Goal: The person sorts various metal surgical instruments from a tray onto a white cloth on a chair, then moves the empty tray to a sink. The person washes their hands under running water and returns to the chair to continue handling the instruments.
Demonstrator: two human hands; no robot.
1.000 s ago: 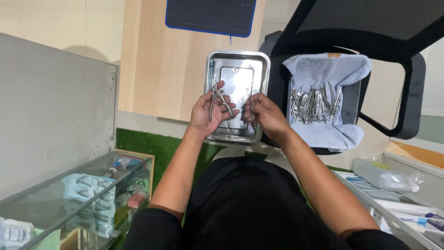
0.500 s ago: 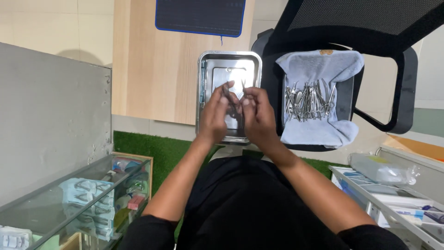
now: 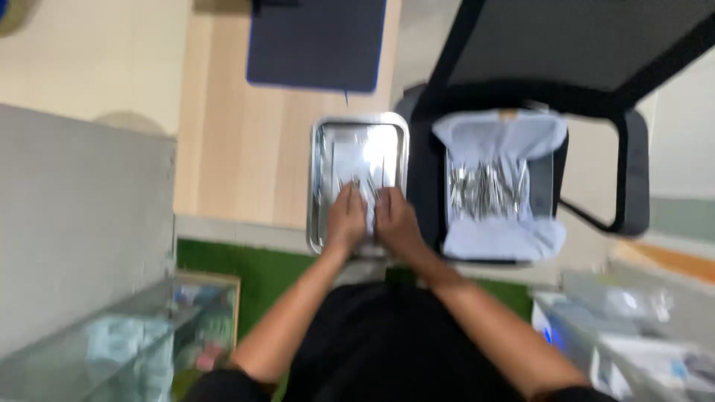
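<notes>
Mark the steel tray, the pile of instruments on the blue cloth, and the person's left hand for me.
steel tray [image 3: 359, 128]: head view, bare far rim.
pile of instruments [image 3: 488, 190]: head view, middle of the pile.
blue cloth [image 3: 500, 242]: head view, near fold.
left hand [image 3: 347, 219]: head view, back of the hand.

Blurred clear-wrapped packages at lower right, pale blue-and-white ones beneath

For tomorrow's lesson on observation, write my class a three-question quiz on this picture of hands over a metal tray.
1. True or false: both hands are over the metal tray.
2. Where does the pile of metal tools lie? A) on a light blue cloth B) on the green mat C) on the dark board
3. What does the cloth rest on?

Key: 1 true; 2 A; 3 the black chair.
</notes>
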